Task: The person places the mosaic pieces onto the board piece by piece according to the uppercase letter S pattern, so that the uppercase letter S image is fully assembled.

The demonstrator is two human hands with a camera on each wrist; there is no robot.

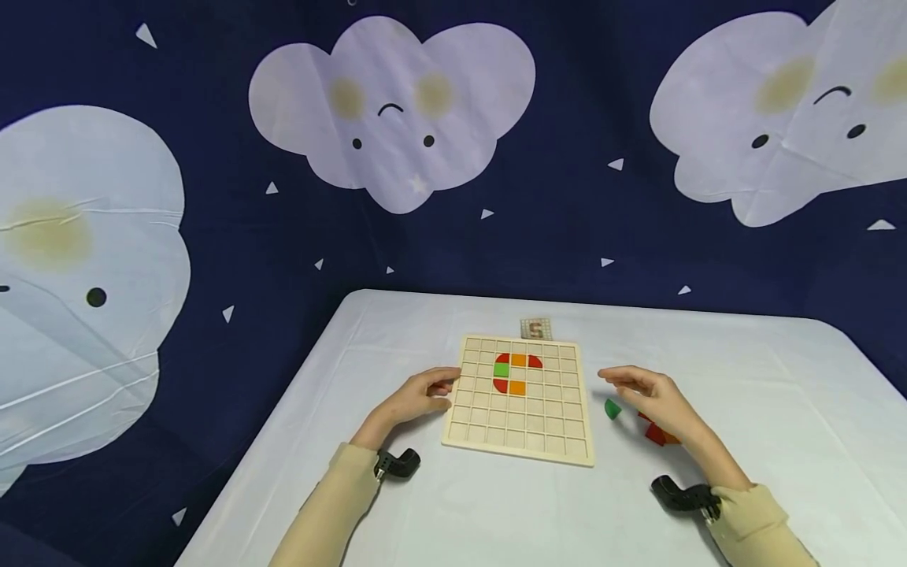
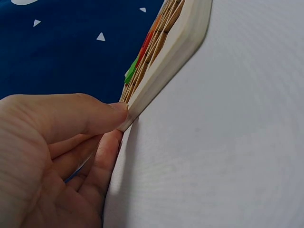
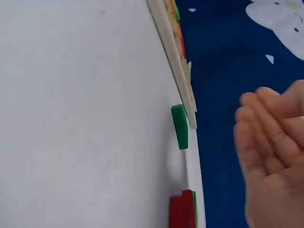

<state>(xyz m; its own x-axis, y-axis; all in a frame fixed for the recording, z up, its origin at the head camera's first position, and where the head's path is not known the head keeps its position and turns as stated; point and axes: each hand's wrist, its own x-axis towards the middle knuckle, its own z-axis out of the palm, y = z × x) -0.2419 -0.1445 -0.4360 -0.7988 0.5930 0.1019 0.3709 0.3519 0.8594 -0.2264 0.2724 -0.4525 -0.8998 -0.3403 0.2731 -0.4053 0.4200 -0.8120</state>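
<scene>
A square wooden grid board (image 1: 517,429) lies on the table with red, orange and green pieces (image 1: 501,370) in its upper middle cells. The left hand (image 1: 418,396) is at the board's left edge; in the left wrist view its thumb and fingers (image 2: 71,142) pinch the board's rim (image 2: 161,66). Right of the board, the right hand (image 1: 655,398) hovers with relaxed fingers, holding nothing. Near it on the table are a green piece (image 1: 612,409) and a small pile of red and orange pieces (image 1: 655,434). The right wrist view shows that hand (image 3: 273,152) beside the green piece (image 3: 180,127).
A small patterned card or grid (image 1: 536,329) lies just behind the board. White cloth covers the table (image 1: 397,331). Dark blue fabric with clouds (image 1: 397,102) hangs behind and to the left. Black wrist mounts (image 1: 683,496) sit on both forearms.
</scene>
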